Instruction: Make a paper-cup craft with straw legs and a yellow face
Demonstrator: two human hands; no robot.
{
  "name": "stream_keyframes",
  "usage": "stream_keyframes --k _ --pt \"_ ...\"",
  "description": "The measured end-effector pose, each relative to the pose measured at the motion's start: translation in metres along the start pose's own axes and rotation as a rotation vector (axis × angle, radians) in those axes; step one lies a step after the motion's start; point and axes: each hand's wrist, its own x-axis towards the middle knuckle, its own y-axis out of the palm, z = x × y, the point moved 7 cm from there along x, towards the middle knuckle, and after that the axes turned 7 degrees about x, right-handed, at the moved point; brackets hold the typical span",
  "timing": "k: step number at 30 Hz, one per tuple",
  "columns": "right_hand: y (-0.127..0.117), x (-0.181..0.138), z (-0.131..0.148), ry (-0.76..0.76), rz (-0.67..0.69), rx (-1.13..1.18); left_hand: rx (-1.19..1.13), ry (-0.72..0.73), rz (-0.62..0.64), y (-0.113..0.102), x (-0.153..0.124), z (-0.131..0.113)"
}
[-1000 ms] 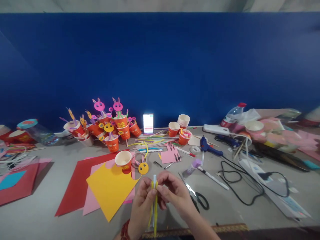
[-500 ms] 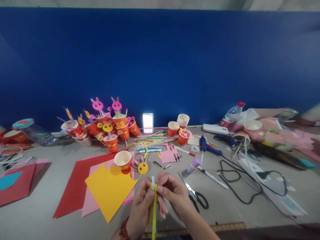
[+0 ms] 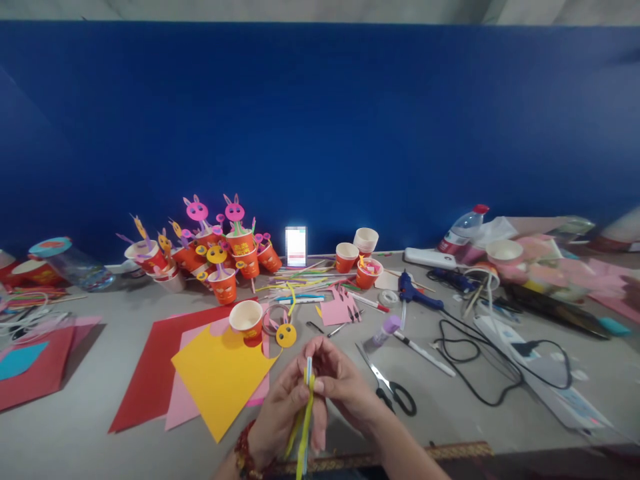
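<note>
At the near edge of the table, my left hand point(image 3: 284, 403) pinches a yellow pipe cleaner point(image 3: 305, 433) folded against a thin whitish-blue stick point(image 3: 309, 368). The stick's tip pokes up between my hands, and the yellow ends hang down below. My right hand point(image 3: 347, 387) is closed on the same bundle from the other side, its thumb against the yellow strand. Just beyond my fingers lies a yellow paper rabbit head point(image 3: 286, 335) with eyes. A paper cup point(image 3: 246, 319) stands to its left. To the right of my hands rest black-handled scissors point(image 3: 387, 387).
Yellow paper point(image 3: 220, 387) overlaps pink and red sheets on the left. Decorated cups point(image 3: 223, 285) cluster behind them. Farther right are a glue stick point(image 3: 386, 330), a blue glue gun point(image 3: 417, 293), its black cable point(image 3: 475, 393) and a power strip point(image 3: 545, 393). A lit phone point(image 3: 296, 247) leans at the back.
The bundle's lower yellow ends have swung left, and its top has tipped slightly right. My right fingers have shifted up around the stick's tip. Both hands keep their hold.
</note>
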Motion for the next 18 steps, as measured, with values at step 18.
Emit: stream_keyframes --k 18 --pt "0.004 -0.009 0.035 -0.182 -0.032 -0.616 0.35 0.04 -0.019 0.008 0.004 -0.028"
